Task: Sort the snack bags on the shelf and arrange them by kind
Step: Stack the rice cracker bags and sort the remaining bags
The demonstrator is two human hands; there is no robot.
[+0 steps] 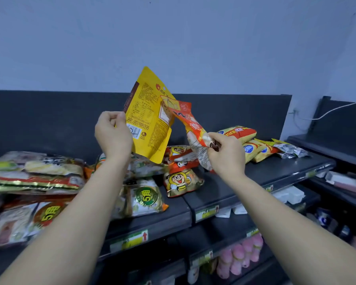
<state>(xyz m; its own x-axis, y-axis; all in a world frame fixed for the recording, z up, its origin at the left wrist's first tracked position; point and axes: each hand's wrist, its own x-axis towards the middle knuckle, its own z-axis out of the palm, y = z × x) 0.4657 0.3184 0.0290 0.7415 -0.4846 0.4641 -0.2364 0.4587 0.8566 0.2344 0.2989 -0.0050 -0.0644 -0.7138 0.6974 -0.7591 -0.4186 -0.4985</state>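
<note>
My left hand (113, 134) holds a flat yellow snack bag (150, 120) upright above the shelf, its printed back toward me. My right hand (224, 154) grips an orange and white snack bag (190, 125) by its lower end; that bag leans up and left against the yellow one. Below them on the dark top shelf (265, 171) lie bee-cartoon bags (181, 181), silver bags with a green round label (140, 197), and large flat bags (35, 173) at the left. Yellow and red bags (239, 133) are piled at the back right.
A silver foil packet (292, 151) lies at the shelf's right end. Price labels (130, 240) line the shelf fronts. Pink bottles (240, 256) stand on a lower shelf. A second dark shelf unit (337, 140) stands at the right, with a white cable (327, 112) on the wall.
</note>
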